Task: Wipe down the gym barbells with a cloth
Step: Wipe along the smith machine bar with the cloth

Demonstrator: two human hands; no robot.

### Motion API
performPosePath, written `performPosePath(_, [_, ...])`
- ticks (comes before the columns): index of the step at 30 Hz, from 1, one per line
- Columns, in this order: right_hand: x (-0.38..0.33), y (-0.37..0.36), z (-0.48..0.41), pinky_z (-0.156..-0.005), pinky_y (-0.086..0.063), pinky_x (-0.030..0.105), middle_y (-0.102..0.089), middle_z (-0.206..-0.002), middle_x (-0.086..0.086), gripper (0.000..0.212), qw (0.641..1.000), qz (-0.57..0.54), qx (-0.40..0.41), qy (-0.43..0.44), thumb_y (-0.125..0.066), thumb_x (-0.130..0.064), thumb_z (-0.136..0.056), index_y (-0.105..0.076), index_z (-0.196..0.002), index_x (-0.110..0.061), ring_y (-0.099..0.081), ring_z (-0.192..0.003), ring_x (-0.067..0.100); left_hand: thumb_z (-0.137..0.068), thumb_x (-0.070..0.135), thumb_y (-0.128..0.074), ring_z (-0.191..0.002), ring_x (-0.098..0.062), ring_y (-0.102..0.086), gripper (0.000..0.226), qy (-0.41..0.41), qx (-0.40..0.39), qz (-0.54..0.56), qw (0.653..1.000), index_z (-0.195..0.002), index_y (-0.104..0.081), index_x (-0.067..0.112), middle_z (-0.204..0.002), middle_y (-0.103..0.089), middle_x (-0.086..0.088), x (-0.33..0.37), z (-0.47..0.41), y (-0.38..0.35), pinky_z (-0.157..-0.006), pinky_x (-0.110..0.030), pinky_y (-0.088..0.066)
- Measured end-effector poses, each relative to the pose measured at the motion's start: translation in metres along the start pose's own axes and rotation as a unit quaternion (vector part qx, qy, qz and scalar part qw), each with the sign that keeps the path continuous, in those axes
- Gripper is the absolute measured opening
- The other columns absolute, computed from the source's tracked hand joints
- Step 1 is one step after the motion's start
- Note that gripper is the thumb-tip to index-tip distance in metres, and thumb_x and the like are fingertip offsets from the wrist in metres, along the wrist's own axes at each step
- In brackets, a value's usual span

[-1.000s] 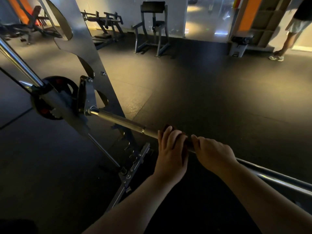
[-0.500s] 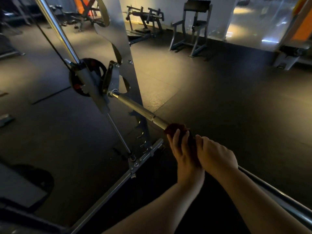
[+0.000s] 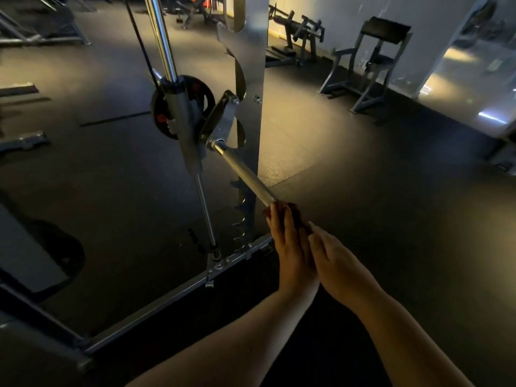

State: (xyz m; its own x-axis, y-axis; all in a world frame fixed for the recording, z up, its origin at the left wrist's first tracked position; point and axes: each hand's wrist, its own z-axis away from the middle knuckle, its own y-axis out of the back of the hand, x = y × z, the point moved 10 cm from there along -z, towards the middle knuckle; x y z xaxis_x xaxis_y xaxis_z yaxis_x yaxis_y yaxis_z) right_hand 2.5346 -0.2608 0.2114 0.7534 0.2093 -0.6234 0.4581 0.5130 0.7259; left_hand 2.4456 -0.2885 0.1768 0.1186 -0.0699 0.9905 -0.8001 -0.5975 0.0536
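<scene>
2 grips at barbell (image 3: 245, 177) | L grip (image 3: 290, 247) clenched on cloth (image 3: 294, 215) round bar | R grip (image 3: 337, 266) beside, state unclear

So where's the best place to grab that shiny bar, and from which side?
Take the bare stretch of the bar between the cloth and the hook, from above: it's a thin round rod with open space underneath for fingers to wrap.

One camera sits on the person's head. It looks forward and down over both arms. The left hand (image 3: 290, 247) and right hand (image 3: 335, 263) are close under it. The barbell (image 3: 245, 177) runs away up-left. The gym floor (image 3: 391, 219) spreads far behind.
</scene>
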Motion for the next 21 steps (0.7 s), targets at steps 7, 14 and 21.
performPosePath(7, [-0.031,-0.009,-0.043,-0.123,-0.026,0.039,-0.030,-0.163,-0.010,0.049,0.996,-0.068,-0.041,0.047,-0.030,-0.039,-0.111,-0.022,-0.159,-0.039,-0.031,-0.147,0.009,-0.100,0.040,-0.050,-0.156,-0.006,0.002,0.083,-0.039,-0.033,0.022,0.998,-0.160,0.007,0.042,-0.165,0.019,0.024,-0.002,0.011,-0.004,-0.125,-0.047,-0.025])
performPosePath(14, [-0.057,-0.023,-0.091,-0.114,-0.022,0.023,-0.028,-0.163,-0.020,0.048,0.992,-0.081,-0.059,0.081,-0.031,-0.041,-0.110,-0.025,-0.158,-0.044,-0.025,-0.144,-0.003,-0.103,0.040,-0.046,-0.155,-0.003,0.001,0.076,-0.005,0.029,0.023,0.999,-0.162,0.001,0.038,-0.163,0.018,0.029,-0.014,-0.072,0.034,-0.126,-0.047,-0.022])
performPosePath(21, [-0.052,-0.024,-0.109,-0.118,-0.029,0.033,-0.037,-0.160,-0.009,0.047,0.992,-0.104,-0.051,0.051,-0.030,-0.040,-0.110,-0.030,-0.157,-0.039,-0.035,-0.144,0.007,-0.104,0.045,-0.035,-0.149,0.012,-0.001,0.067,0.003,0.011,0.076,0.997,-0.162,-0.002,0.040,-0.162,0.015,0.033,-0.018,-0.077,0.039,-0.120,-0.021,-0.021])
